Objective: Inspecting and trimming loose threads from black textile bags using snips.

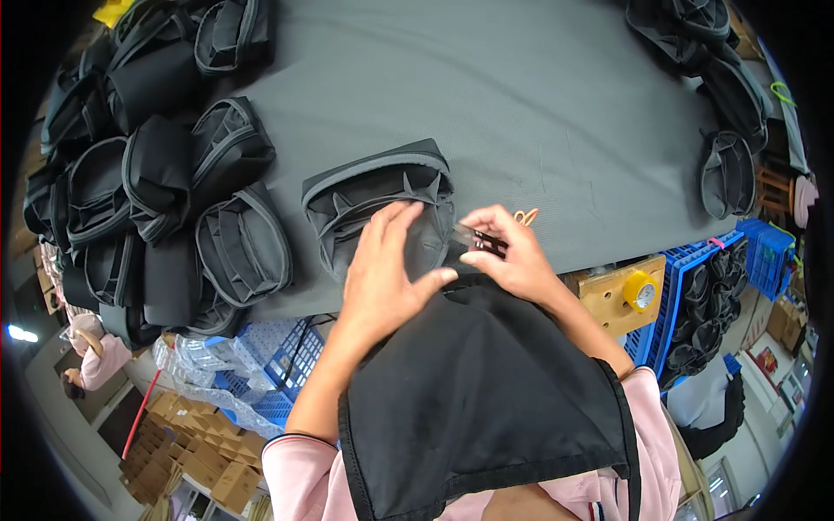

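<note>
A black zippered pouch (378, 163) lies with its mouth open near the table's front edge, its inner divider pockets showing. My left hand (382, 260) is at the pouch's opening, fingers stretched over the inner pockets and thumb spread apart; nothing shows in its grasp. At the pouch's right side, my right hand (514, 259) is closed around a pair of thread snips (483, 240), small and dark with a metal blade end pointing toward the pouch. Just beyond that hand lies a pair of orange-handled scissors (526, 216), partly hidden by the fingers.
Similar black pouches (156, 174) are heaped on the table's left, and several more (728, 174) lie at the far right. A roll of yellow tape (641, 291) sits on a wooden board at the front edge. Blue crates (665, 326) flank me; a person (104, 352) is at far left.
</note>
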{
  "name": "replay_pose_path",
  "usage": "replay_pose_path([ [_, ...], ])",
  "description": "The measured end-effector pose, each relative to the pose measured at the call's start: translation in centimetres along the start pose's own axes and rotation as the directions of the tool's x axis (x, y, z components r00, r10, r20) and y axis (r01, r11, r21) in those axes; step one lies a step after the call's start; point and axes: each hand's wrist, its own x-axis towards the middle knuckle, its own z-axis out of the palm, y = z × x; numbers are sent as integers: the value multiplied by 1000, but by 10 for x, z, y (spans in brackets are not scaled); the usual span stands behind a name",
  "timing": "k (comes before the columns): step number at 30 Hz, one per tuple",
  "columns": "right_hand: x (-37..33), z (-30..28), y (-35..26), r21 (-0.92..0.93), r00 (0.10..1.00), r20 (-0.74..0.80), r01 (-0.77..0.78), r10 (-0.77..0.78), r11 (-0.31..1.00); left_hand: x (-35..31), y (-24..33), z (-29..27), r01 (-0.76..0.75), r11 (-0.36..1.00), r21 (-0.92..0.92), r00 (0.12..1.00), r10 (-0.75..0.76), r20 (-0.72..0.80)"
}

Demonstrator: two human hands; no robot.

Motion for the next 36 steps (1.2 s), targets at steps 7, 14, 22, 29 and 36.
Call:
replay_pose_path([
  [7,32,17,11,24,997,75,1,-3,1000,-12,-19,44,-139,980,140,917,181,-357],
  [14,46,-18,12,-232,860,498,260,-115,937,-10,-19,34,161,953,-255,978,-189,-85],
  [22,48,-33,3,-196,742,670,152,19,969,-4,-17,24,277,885,-374,930,-148,338],
  [29,49,-39,-18,-133,735,678,117,5,984,-12,-21,15,617,308,-724,769,-38,638],
  [36,9,-7,-8,-158,978,-193,44,-75,986,5,-15,37,354,147,-924,934,-114,339],
])
